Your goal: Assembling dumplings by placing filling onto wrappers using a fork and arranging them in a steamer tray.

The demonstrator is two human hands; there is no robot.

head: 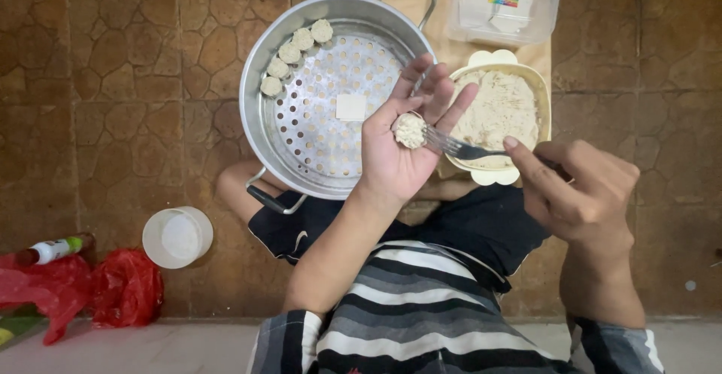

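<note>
My left hand is held palm up over the right edge of a metal steamer pot, cupping a small dumpling with pale filling. My right hand grips a metal fork whose tines touch the dumpling. Beside the pot stands a cream bowl of pale minced filling. Several finished dumplings line the far left rim of the perforated steamer tray, and one square wrapper lies at its middle.
A clear plastic lidded box with white wrappers sits beyond the bowl. On the brown tiled floor at left are a round white container, a red plastic bag and a small bottle. My legs lie under the pot.
</note>
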